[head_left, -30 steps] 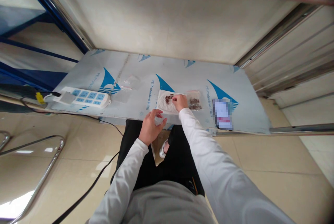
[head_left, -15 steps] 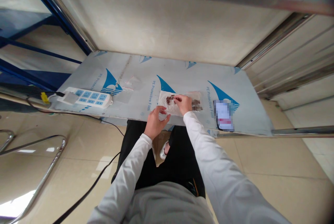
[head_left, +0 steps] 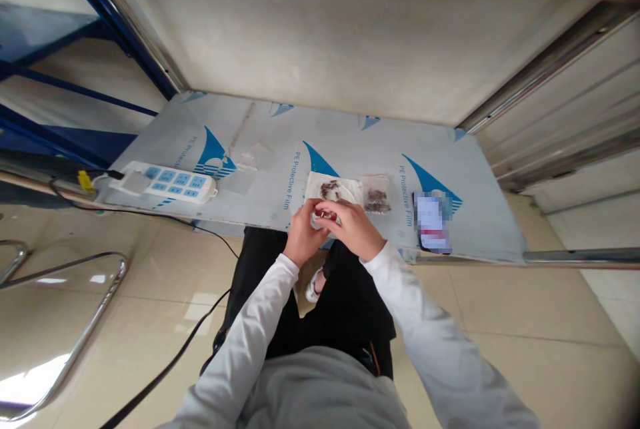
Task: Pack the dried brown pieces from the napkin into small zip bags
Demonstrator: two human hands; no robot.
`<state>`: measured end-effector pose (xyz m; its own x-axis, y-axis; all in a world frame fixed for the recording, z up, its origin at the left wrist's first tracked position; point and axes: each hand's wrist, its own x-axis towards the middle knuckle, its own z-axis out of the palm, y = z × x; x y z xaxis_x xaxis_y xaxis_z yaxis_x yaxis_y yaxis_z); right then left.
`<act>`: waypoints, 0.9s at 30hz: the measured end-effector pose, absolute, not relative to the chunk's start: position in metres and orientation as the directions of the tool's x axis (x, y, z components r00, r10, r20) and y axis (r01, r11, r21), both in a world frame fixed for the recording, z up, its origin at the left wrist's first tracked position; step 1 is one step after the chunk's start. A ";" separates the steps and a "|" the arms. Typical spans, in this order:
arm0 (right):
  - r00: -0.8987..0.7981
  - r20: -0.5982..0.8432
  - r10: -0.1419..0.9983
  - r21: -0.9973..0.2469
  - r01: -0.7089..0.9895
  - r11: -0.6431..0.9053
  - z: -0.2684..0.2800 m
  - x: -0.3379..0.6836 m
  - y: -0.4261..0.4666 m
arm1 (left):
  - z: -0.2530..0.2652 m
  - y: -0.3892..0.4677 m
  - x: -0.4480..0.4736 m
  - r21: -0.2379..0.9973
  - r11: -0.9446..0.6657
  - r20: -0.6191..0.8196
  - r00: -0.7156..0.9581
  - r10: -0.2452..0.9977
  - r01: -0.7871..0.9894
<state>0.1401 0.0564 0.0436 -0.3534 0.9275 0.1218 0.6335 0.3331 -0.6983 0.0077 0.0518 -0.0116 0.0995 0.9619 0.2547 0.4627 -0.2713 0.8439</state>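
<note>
Above the front edge of the worktable, my left hand (head_left: 303, 234) and my right hand (head_left: 354, 228) meet with curled fingers. Between their fingertips show small dark brown pieces with a shiny glint (head_left: 324, 214), too small to name. Just behind my hands lies a white sheet, perhaps tissue or a flattened bag (head_left: 350, 189), bearing a loose heap of small brown pieces (head_left: 329, 189). Right of it is a clear zip bag (head_left: 376, 182) holding more brown pieces. My fingers partly cover the sheet's near edge.
A white power strip (head_left: 187, 184) with a plugged adapter and a black cable (head_left: 150, 218) lies at the left. Crumpled clear bags (head_left: 256, 154) lie beside it. A phone (head_left: 432, 222) rests at the right. The film-covered table (head_left: 270, 199) has a metal front edge; a panel stands behind.
My right hand has moved left and toward me from the brown heap to meet my left hand. The left fingers have closed in around the small pieces. The view has tilted slightly.
</note>
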 end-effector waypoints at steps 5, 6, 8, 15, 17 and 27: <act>-0.339 0.148 0.929 -0.858 0.424 0.292 0.035 0.143 0.052 | -0.013 0.051 0.004 0.863 -0.260 0.256 0.067 0.964 0.433; -0.323 0.155 0.934 -0.873 0.398 0.282 0.030 0.145 0.054 | -0.013 0.051 0.004 0.867 -0.256 0.256 0.057 0.965 0.428; -0.227 0.168 0.959 -0.888 0.388 0.247 0.014 0.153 0.063 | -0.014 0.051 0.003 0.877 -0.246 0.257 0.029 0.966 0.412; -0.030 0.035 0.999 -0.549 0.835 0.045 -0.046 0.183 0.114 | -0.015 0.049 -0.002 0.889 -0.225 0.251 -0.013 0.968 0.398; -0.061 0.024 0.998 -0.527 0.848 0.064 -0.052 0.182 0.119 | -0.015 0.049 -0.004 0.888 -0.221 0.248 -0.014 0.969 0.404; 0.034 0.019 0.999 -0.436 0.900 -0.022 -0.059 0.166 0.125 | -0.015 0.051 -0.010 0.887 -0.197 0.233 -0.036 0.972 0.418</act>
